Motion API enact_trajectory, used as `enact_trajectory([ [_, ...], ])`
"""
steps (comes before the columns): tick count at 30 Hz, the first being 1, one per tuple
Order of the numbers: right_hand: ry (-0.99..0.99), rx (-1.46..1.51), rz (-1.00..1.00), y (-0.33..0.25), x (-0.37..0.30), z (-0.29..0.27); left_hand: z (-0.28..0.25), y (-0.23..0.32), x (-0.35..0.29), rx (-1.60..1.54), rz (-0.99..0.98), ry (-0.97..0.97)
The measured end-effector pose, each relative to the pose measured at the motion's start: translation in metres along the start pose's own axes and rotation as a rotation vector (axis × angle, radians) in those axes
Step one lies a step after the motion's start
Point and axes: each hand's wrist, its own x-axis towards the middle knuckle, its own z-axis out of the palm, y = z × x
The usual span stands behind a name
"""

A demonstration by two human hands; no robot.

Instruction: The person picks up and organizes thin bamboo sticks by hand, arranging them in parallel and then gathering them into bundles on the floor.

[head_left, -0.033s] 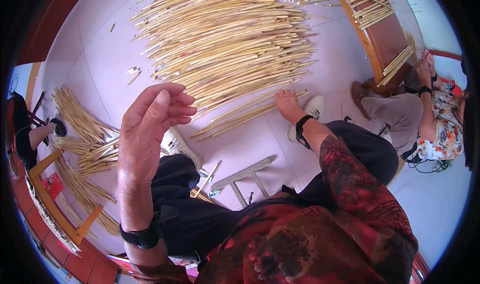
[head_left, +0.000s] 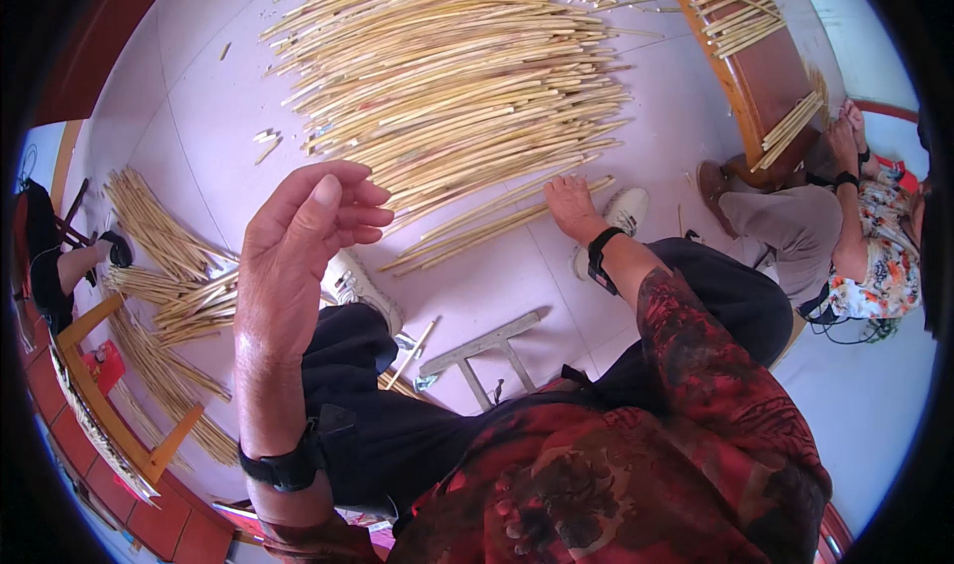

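Note:
A broad spread of pale yellow stalks (head_left: 467, 77) lies in rows across the floor. Near its front edge, a few separate stalks (head_left: 467, 233) lie slantwise. My right hand (head_left: 574, 209) rests palm down over their right-hand part, its fingers side by side and laid across them; its thumb is hidden. My left hand (head_left: 313, 221) is raised at the left of the spread, holding nothing, with its fingers loosely bent and apart. Its fingertips overlap the view of the stalks' left ends. Both wrists wear black bands.
Bundles of stalks (head_left: 169, 256) lie at left beside a wooden frame (head_left: 94, 325). A wooden bench (head_left: 755, 87) bearing cut stalks stands at right, a seated person (head_left: 874, 236) next to it. Between my feet is a grey metal piece with two legs (head_left: 482, 345). Short offcuts (head_left: 266, 147) are scattered about.

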Motion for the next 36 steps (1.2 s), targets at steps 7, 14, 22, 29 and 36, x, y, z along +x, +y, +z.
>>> enact_trajectory([
  [7, 0.123, 0.227, -0.124, -0.032, 0.021, -0.019, -0.008, -0.004, -0.006, 0.033, 0.023, 0.007],
  [14, -0.049, 0.149, -0.049, -0.045, 0.053, -0.022, -0.016, -0.004, -0.012, 0.038, 0.004, 0.051],
  [22, 0.033, 0.075, -0.074, -0.043, 0.063, -0.015, -0.020, -0.002, -0.013, 0.031, 0.017, 0.048],
  [29, 0.046, -0.007, -0.135, -0.046, 0.062, -0.017, -0.021, -0.003, -0.015, 0.018, 0.023, 0.062],
  [36, 0.016, -0.068, -0.316, -0.045, 0.067, -0.018, -0.019, -0.003, -0.016, 0.053, 0.029, 0.056],
])
